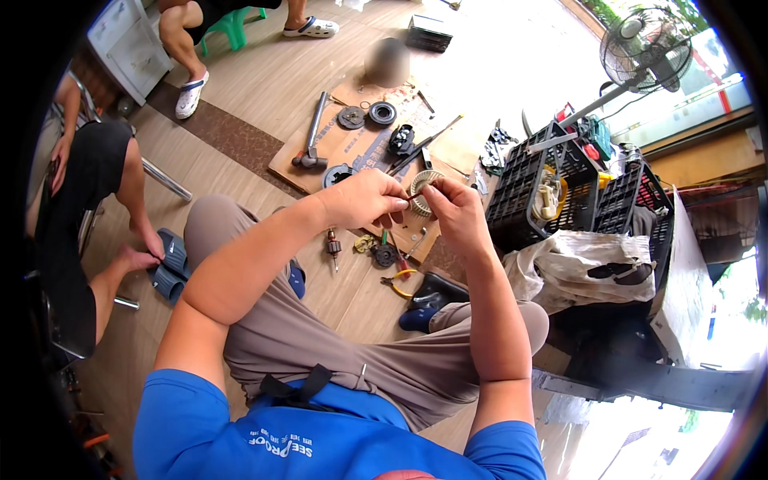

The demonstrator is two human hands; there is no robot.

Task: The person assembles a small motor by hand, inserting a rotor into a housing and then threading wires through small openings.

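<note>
My left hand (372,196) and my right hand (454,210) are raised close together over the cardboard, fingertips pinched on a small, thin dark piece (415,194), too small to name. Behind them lies a pale ribbed disc (424,209). Around them on the cardboard (292,164) are a hammer (310,158), a black ring (382,113), a grey disc (351,117) and a black housing (401,140). Nearer me lie a motor armature (334,248), yellow-handled pliers (394,284) and a black round part (386,255).
Two people sit at left, bare legs (128,208) and clogs (190,96) showing, near blue slides (166,268). At right are black crates (512,200) with a pale cloth (584,264) and a standing fan (645,50). A black box (429,34) lies at back.
</note>
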